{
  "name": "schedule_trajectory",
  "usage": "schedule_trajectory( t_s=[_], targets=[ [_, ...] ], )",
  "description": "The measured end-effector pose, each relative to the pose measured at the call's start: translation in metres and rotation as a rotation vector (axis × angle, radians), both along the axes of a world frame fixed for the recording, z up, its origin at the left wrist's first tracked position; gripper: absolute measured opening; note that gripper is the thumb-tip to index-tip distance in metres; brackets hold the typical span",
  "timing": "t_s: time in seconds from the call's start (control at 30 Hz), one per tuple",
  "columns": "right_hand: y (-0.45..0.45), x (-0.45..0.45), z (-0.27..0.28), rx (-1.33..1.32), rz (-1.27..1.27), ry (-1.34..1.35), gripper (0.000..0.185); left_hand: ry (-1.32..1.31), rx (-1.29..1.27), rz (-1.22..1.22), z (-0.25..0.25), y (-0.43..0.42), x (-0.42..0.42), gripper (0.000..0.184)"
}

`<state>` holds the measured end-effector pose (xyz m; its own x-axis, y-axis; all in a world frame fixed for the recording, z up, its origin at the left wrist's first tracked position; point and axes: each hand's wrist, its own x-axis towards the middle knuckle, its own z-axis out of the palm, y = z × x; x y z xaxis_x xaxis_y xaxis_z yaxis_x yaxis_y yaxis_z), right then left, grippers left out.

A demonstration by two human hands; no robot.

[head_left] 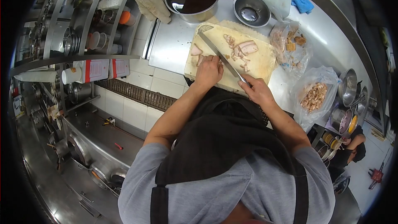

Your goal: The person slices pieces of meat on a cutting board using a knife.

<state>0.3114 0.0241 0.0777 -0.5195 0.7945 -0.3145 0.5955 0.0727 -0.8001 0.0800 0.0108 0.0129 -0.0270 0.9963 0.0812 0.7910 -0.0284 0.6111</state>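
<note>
A long knife [220, 55] lies diagonally over the white cutting board [265, 68], its handle in my right hand [256, 88], which is closed around it. My left hand [208, 73] rests on the board left of the blade, with its fingers curled down on a piece of pale meat [200, 61] that is partly hidden under them. Just above that hand sits another pale meat piece [196, 49]. On the far side of the blade are a larger chunk of meat [248, 47] and small chopped bits [237, 53].
Behind the board stand a pot of dark liquid [192, 0] and a metal bowl [252, 10]. To the right are a plastic bag with brown pieces [291, 46] and a bag of chopped meat [314, 96]. A co-worker [354, 145] is at far right; shelving [83, 57] stands left.
</note>
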Motion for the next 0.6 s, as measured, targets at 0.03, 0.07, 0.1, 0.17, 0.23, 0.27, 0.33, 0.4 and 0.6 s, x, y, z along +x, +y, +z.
schedule_trajectory(
  t_s=[0.03, 0.07, 0.1, 0.17, 0.23, 0.27, 0.33, 0.4, 0.6],
  targets=[
    [0.000, 0.000, 0.000, 0.001, 0.001, 0.002, 0.036, -0.008, 0.025, 0.001, -0.002, -0.001, 0.000, 0.023],
    [0.000, 0.000, 0.000, -0.046, -0.022, 0.029, 0.037, -0.016, 0.051, 0.002, -0.004, -0.001, -0.001, 0.022],
    [0.000, 0.000, 0.003, -0.094, -0.045, 0.053, 0.038, -0.017, 0.050, 0.001, -0.004, -0.001, -0.001, 0.022],
    [0.002, 0.002, 0.012, -0.115, -0.069, 0.016, 0.036, -0.030, 0.055, 0.037, -0.005, -0.001, 0.000, 0.020],
    [0.005, 0.003, 0.016, -0.133, -0.089, -0.021, 0.035, -0.032, 0.053, 0.041, -0.006, 0.000, 0.000, 0.020],
    [0.007, 0.004, 0.016, -0.107, -0.088, -0.032, 0.036, -0.034, 0.051, 0.042, -0.006, 0.001, 0.000, 0.020],
    [0.009, 0.005, 0.016, -0.080, -0.092, -0.044, 0.037, -0.038, 0.031, 0.027, -0.001, 0.003, 0.002, 0.020],
    [0.011, 0.006, 0.015, -0.081, -0.041, -0.090, 0.038, -0.040, 0.010, 0.015, -0.003, 0.005, 0.003, 0.020],
    [0.012, 0.006, 0.011, 0.029, 0.043, -0.070, 0.037, 0.012, 0.095, -0.016, -0.018, 0.007, 0.006, 0.018]
  ],
)
